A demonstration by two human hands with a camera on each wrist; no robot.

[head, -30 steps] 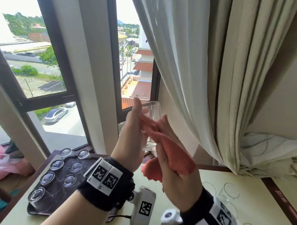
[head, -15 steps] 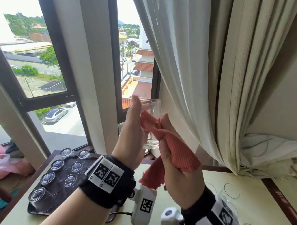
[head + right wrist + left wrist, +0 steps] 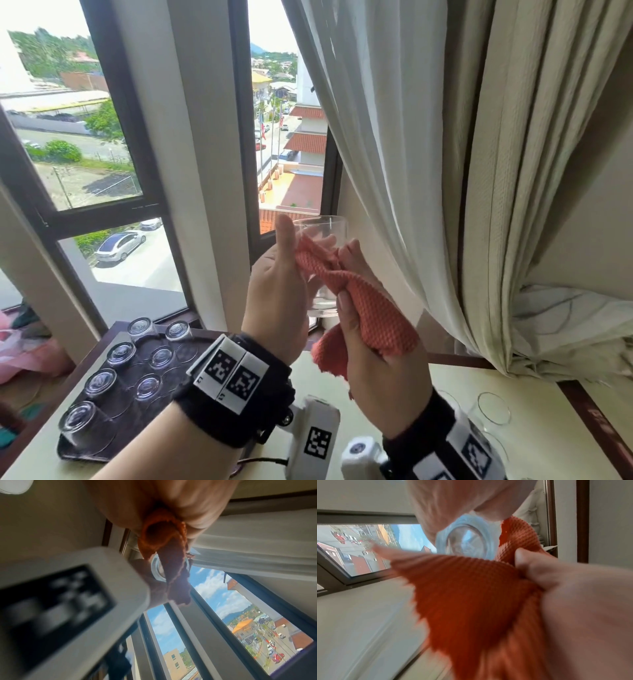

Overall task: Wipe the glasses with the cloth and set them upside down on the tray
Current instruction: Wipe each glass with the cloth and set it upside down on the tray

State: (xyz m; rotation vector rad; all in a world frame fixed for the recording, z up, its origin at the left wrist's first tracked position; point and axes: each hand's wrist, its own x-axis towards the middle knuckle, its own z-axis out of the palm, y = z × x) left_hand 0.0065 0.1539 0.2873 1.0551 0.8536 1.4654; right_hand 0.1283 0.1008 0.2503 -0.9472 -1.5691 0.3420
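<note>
- My head camera looks forward and down over my raised hands toward the window (image 3: 113,144).
- Both wrist cameras sit very close, tilted upward; all views share the glass (image 3: 322,260) and cloth (image 3: 370,308).

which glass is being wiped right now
The glass held up by the window in the left hand, cloth against it; the others stand on the tray or table.

Both hands (image 3: 274,291) (image 3: 373,363) raised, fingers curled.
</note>
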